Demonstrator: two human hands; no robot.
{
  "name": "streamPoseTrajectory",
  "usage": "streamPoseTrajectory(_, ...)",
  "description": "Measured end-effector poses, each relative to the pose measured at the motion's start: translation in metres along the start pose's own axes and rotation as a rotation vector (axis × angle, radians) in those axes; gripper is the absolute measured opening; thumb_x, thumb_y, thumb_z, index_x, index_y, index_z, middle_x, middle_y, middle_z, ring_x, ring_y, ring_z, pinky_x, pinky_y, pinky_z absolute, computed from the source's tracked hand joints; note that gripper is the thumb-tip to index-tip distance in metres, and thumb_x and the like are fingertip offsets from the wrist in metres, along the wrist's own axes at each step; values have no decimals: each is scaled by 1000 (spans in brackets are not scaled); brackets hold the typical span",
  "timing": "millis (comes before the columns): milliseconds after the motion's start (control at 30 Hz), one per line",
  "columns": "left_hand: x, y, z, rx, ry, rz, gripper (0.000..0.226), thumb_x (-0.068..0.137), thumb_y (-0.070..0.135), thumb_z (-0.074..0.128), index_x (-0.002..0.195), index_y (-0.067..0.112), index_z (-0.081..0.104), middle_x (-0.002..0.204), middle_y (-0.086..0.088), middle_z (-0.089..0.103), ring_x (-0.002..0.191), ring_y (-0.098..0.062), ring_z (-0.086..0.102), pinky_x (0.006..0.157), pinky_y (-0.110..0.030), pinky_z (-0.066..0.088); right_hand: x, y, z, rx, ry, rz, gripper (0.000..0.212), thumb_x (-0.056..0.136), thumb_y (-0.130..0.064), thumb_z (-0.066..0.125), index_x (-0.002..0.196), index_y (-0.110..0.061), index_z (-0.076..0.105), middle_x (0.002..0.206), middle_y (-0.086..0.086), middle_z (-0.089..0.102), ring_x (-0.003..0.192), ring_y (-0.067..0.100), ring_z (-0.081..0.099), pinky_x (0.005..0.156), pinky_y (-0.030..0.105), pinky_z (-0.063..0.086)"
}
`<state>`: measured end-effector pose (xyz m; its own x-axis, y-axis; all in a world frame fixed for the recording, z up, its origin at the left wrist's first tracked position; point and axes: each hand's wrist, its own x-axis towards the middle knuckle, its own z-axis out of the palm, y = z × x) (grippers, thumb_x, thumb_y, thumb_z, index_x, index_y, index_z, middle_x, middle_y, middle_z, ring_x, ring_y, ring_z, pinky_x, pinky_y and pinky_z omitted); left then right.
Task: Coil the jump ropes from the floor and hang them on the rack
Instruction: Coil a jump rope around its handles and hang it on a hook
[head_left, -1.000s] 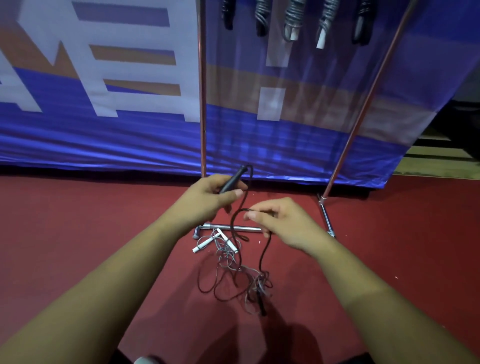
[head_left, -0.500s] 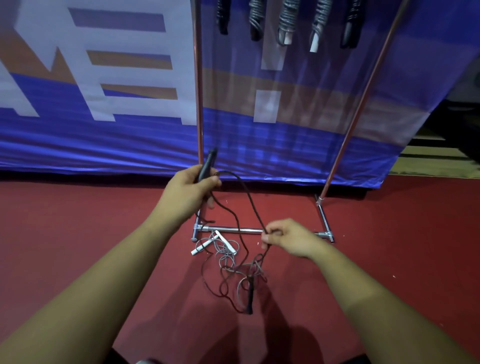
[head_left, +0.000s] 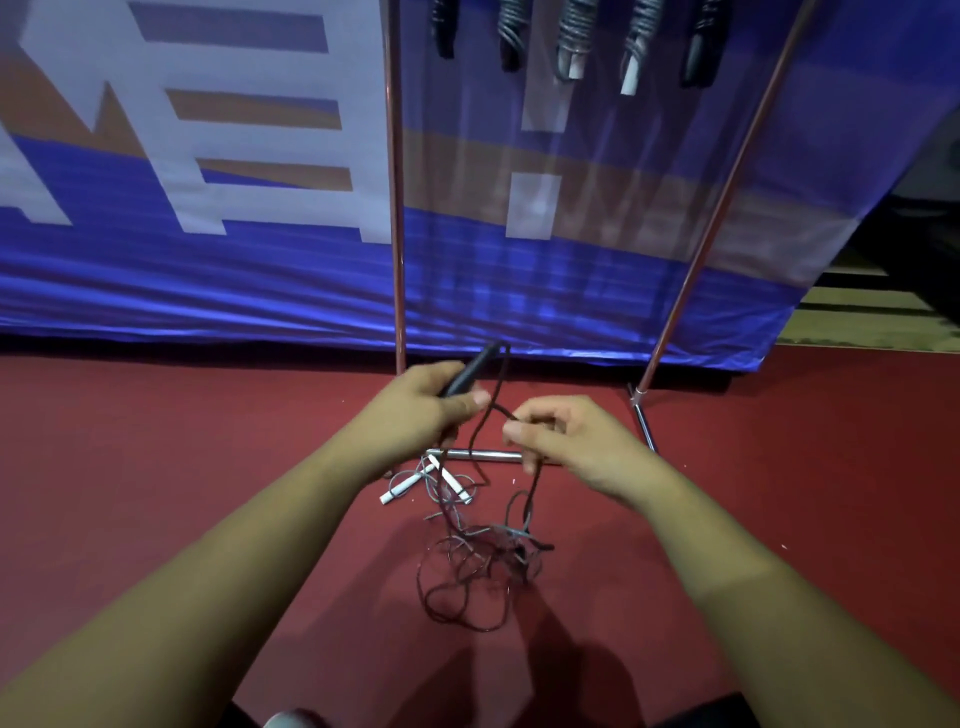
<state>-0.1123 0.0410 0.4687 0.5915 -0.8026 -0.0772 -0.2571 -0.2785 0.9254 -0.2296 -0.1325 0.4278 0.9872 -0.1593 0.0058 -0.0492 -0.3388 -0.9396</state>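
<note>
Dark jump rope (head_left: 480, 525) — handle gripped by left hand (head_left: 421, 410), cord pinched by right hand (head_left: 563, 441).

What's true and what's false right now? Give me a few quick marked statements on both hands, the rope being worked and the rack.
1. The left hand grips a black handle. True.
2. The right hand is open and holds nothing. False: the right hand pinches the dark rope that runs from the black handle.
3. Coiled ropes hang at the top of the rack. True.
4. All of the dark rope is lifted off the red floor. False: it trails down into a tangle on the floor, near two white handles.
</note>
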Motion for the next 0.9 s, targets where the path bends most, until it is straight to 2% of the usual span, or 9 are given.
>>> streamPoseTrajectory(133, 2, 9, 1, -399, 103, 52, 19, 99, 7, 52, 81, 11, 47, 58, -2, 37, 36, -8, 31, 34, -17, 20, 3, 33, 3, -199, -214, 219, 19, 96, -12, 59, 80, -18, 65, 74, 0, 68, 66, 9, 54, 70, 26, 43)
streamPoseTrajectory(233, 6, 8, -16, -515, 234, 88, 22, 96, 15, 56, 76, 16, 47, 59, -2, 41, 37, -12, 34, 38, -23, 15, 1, 61, 10, -430, -304, 416, 29, 100, -26, 55, 73, -22, 66, 63, -7, 59, 54, 3, 48, 62, 20, 43)
streamPoseTrajectory(333, 8, -5, -34, 80, 435, 80, 14, 93, 22, 62, 81, 22, 55, 59, 4, 61, 52, -22, 60, 49, -26, 34, 8, 65, 12, -440, -73, 435, 38, 102, -32, 51, 71, -19, 69, 60, -1, 55, 55, 14, 48, 54, 24, 37)
streamPoseTrajectory(400, 9, -12, -34, 312, 496, 37, 12, 93, 15, 62, 89, 26, 57, 65, 6, 67, 60, -11, 68, 61, -28, 42, 15, 56, 12, -385, 42, 367, 39, 102, -30, 49, 75, -11, 70, 59, -3, 61, 57, 22, 57, 59, 27, 46)
streamPoseTrajectory(500, 12, -14, -22, 114, 335, 56, 19, 92, 2, 63, 97, 21, 62, 80, 0, 65, 51, -5, 66, 62, -23, 48, 14, 34, 18, -304, 51, 255, 36, 101, -34, 51, 72, -19, 67, 52, -3, 62, 66, 34, 69, 66, 39, 54)
streamPoseTrajectory(600, 14, -11, -11, 164, 263, 196, 19, 90, 0, 67, 103, 13, 68, 98, -1, 60, 68, 7, 62, 69, -11, 47, 7, 7, 22, -300, 28, 147, 31, 99, -34, 55, 79, -14, 69, 51, 3, 56, 50, 23, 63, 49, 25, 45)
streamPoseTrajectory(700, 11, -8, -6, 181, 90, 152, 7, 94, 15, 66, 100, 15, 69, 75, 11, 61, 58, 2, 53, 62, -16, 45, 2, -10, 19, -283, 11, 80, 29, 99, -27, 57, 82, -7, 69, 50, 3, 50, 39, 3, 46, 43, 15, 34)
streamPoseTrajectory(767, 8, -7, -5, 304, -54, 117, 17, 97, 31, 63, 86, 18, 65, 57, 14, 50, 51, -4, 44, 56, -25, 39, -1, -13, 13, -198, 41, 58, 27, 98, -24, 58, 76, -13, 68, 49, -2, 49, 42, 5, 44, 46, 17, 34)
streamPoseTrajectory(900, 4, -2, -3, 270, -104, 90, 39, 89, 50, 65, 62, 24, 52, 55, 11, 40, 52, -8, 36, 52, -25, 30, -1, -1, 1, -151, 153, 89, 27, 98, -29, 58, 78, -14, 68, 50, 1, 52, 51, 15, 51, 58, 30, 39)
